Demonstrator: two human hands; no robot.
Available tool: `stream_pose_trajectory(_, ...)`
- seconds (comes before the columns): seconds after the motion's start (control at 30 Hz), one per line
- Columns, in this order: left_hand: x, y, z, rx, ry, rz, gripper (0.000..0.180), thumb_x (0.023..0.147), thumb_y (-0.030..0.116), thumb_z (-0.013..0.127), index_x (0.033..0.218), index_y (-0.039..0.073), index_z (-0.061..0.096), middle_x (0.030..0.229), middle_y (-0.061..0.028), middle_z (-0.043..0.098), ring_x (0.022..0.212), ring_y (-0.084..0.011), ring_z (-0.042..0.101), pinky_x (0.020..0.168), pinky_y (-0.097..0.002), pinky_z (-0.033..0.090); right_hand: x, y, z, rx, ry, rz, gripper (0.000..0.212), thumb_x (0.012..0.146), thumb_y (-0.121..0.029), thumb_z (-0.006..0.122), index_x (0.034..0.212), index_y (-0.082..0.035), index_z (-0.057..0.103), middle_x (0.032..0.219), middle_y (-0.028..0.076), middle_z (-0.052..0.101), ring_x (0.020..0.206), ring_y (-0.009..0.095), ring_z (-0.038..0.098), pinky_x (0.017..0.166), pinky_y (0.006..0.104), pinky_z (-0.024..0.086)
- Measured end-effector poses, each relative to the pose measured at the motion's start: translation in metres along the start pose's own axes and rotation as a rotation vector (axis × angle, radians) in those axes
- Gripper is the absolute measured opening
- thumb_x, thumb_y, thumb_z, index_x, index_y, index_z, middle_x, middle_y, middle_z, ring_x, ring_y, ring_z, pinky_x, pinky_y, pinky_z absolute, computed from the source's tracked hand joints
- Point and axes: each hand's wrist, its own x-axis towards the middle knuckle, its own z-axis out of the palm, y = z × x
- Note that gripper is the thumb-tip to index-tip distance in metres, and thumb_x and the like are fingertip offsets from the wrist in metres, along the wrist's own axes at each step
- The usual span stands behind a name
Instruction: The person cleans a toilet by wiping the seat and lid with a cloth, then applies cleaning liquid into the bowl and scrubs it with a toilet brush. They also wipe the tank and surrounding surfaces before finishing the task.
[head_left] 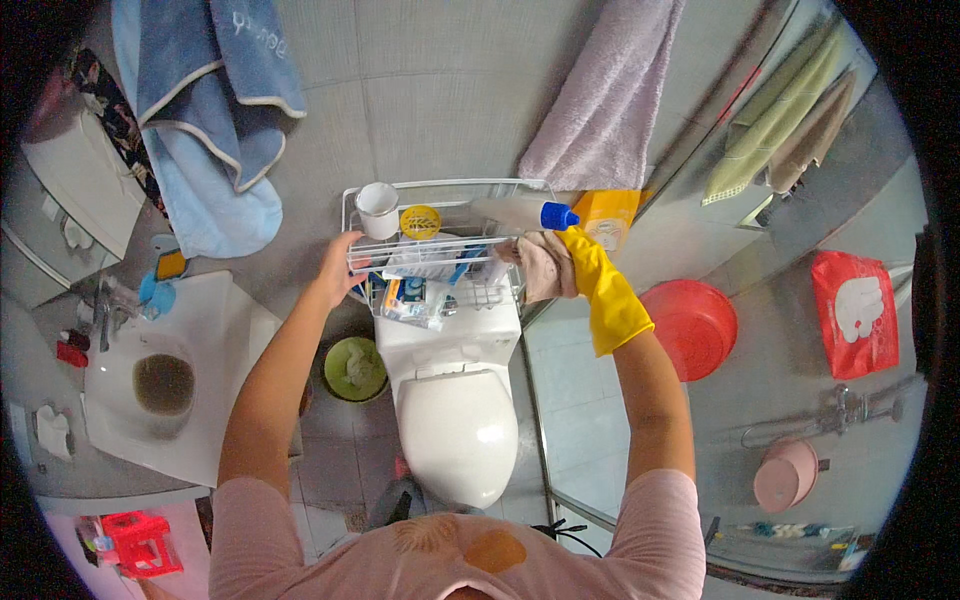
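Observation:
A white wire rack point(452, 184) stands above the toilet tank, holding a white cup point(377, 210), a round yellow lattice-topped item point(420, 221) and a pale bottle with a blue cap point(559, 216) lying on its side. My bare left hand point(343, 266) grips the rack's left end, fingers partly hidden behind the wires. At the right end, my right hand point(592, 285) wears a yellow rubber glove and is closed on a pale, crumpled cloth point(545, 264) against the rack. Several small packages point(412, 300) sit on the lower level.
Below is a white toilet point(458, 430) with its lid down. A green bin point(355, 368) stands left of it, beside a sink point(210, 320) with dark water. A red basin point(692, 328) lies to the right. Towels point(600, 100) hang on the wall behind the rack.

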Motion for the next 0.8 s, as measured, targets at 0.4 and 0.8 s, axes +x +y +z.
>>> stream_pose_trajectory(0.4,-0.081,0.023,0.180,0.912,-0.311,1.298,0.061,0.069,0.011,0.074,0.123,0.005,0.046,0.120,-0.0173,0.052,0.111,-0.0336,0.051,0.095,-0.0419,0.041,-0.025,-0.013,0.001,-0.332,0.274,-0.191,0.049,0.083,-0.027,0.061,0.125,-0.004,0.051,0.116,0.021,0.057,0.106,0.038,0.055,0.094,0.0412,0.042)
stream_pose_trajectory(0.8,-0.013,0.062,0.195,0.700,-0.165,0.999,0.053,0.070,0.022,0.078,0.111,0.000,0.054,0.100,-0.0175,0.064,0.090,-0.0280,0.062,0.080,-0.0353,0.048,0.023,-0.157,0.051,-1.777,0.492,-0.173,0.040,0.081,-0.021,0.058,0.119,-0.011,0.054,0.095,0.017,0.067,0.090,0.036,0.063,0.077,0.0448,0.050)
